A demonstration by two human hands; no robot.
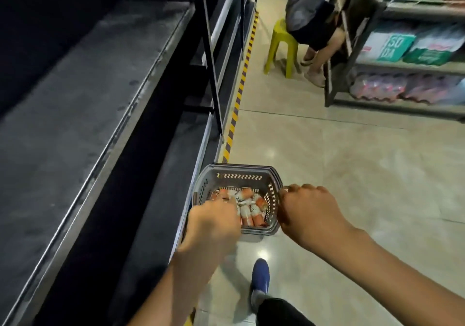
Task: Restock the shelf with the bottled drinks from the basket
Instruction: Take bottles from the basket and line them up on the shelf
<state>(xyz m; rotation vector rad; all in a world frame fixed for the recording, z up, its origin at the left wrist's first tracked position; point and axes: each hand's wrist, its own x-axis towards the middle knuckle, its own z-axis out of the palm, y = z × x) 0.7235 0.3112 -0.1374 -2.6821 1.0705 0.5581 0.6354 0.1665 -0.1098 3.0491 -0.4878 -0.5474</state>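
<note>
Grey perforated plastic basket [273,182] sits on the pale tiled floor [352,174], just beside the base of the dark metal shelf [83,114] on the left. Inside lies a heap of small orange-and-white bottled drinks [247,206]; roughly eight show, exact count unclear. Left hand [214,222] reaches into the basket over the bottles, fingers curled downward; whether they grip a bottle cannot be told. Right hand [305,212] is closed in a fist at the basket's right rim. One blue shoe [260,275] below. Yellow-and-black floor tape [241,84] edges the shelf. One yellow plastic stool [281,41] with a seated person [312,16]; stocked grey rack [402,66] far right.
</note>
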